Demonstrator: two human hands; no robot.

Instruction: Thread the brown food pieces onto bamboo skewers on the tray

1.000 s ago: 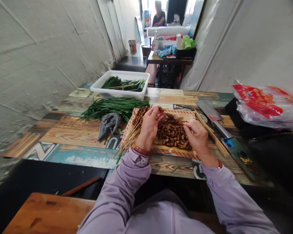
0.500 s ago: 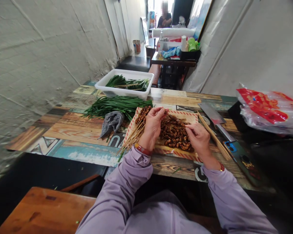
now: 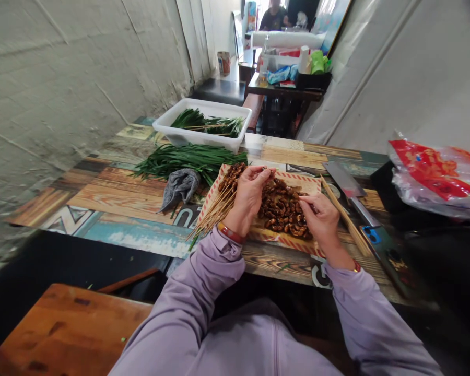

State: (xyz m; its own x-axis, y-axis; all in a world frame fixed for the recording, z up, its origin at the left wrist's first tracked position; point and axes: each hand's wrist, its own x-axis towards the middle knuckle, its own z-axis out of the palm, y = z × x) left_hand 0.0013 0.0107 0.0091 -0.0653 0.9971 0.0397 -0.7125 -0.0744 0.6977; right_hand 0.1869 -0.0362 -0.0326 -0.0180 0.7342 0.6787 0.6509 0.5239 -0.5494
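Note:
Glossy brown insect-like pieces lie heaped on a sheet of paper with a red-striped border. My left hand is raised over the heap's left side, thumb and fingertips pinched together; what they hold is too small to make out. At the heap's right edge, my right hand is also closed in a pinch, its content hidden by the fingers. To the left of my left hand, several thin wooden skewers fan out toward me, their far ends loaded with brown pieces.
Long green chives and a grey cloth lie on the left. Behind stands a white tub with more greens. On the right are bare skewers, a cleaver, a phone and red-printed plastic bags. A person sits far back.
The view has shifted slightly, so the background sits a little farther right. Both hands keep almost the same pinched pose over the brown pieces.

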